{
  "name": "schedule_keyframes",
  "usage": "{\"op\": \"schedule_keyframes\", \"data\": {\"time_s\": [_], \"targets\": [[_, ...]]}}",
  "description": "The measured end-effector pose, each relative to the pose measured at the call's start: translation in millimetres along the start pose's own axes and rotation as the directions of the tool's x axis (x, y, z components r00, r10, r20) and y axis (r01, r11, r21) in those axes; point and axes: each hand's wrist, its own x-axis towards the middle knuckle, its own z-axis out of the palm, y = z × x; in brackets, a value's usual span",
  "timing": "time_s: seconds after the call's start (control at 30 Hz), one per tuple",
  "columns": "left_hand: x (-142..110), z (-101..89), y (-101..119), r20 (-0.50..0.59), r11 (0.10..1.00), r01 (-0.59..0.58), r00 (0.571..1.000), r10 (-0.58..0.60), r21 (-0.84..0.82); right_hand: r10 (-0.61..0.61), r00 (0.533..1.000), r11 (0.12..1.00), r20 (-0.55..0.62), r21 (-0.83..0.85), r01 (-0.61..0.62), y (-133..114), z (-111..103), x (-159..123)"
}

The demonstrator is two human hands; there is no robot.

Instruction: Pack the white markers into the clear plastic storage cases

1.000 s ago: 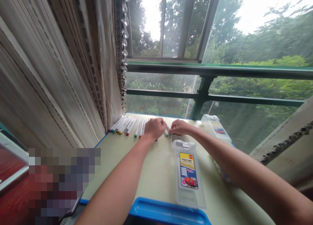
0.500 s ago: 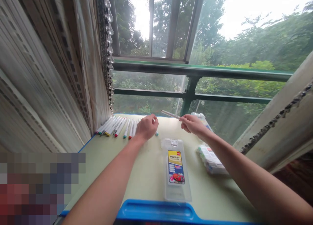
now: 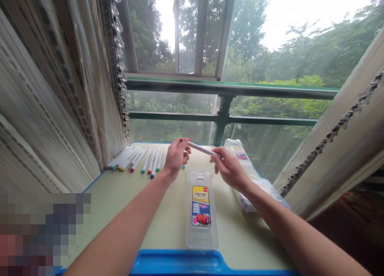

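A slim white marker [image 3: 201, 148] is held between my two hands above the far part of the table. My left hand [image 3: 176, 159] pinches its left end between thumb and fingers. The other end sits in the grip of my right hand [image 3: 228, 166]. Left of my left hand lies a row of white markers [image 3: 146, 161] with coloured ends, side by side; part of the row is hidden behind that hand. Below and between my hands lies a clear plastic marker case [image 3: 201, 234] with a yellow and blue label.
Beneath my right forearm is a clear box of markers [image 3: 249, 202], partly covered. Behind it another labelled case [image 3: 237, 148] lies near the window. The table [image 3: 120, 212] has a blue edge with a moulded tray [image 3: 180, 262]. Curtains [image 3: 54, 88] hang at both sides.
My left hand has risen and closed on the marker's left end. My right hand has brought the marker leftward and down. The whole view has shifted slightly.
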Motion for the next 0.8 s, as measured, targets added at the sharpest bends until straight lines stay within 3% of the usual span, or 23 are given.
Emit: {"op": "schedule_keyframes", "data": {"time_s": [0.47, 0.67, 0.8], "targets": [[7, -9.2, -5, -0.083, 0.999, 0.02, 0.996, -0.018, 0.03, -0.05, 0.998, 0.979, 0.035, -0.194, 0.056, 4, -2, 1], [7, -11.2, -3, -0.061, 1.0, 0.025, 0.998, -0.025, -0.015, -0.061, 0.993, 0.969, 0.104, -0.231, 0.084, 3, 1, -2], [4, -7.4, -3, 0.019, 0.998, 0.05, 0.999, -0.049, -0.027, -0.057, 0.991, 0.966, 0.119, -0.246, 0.085, 3, 0, -3]]}}
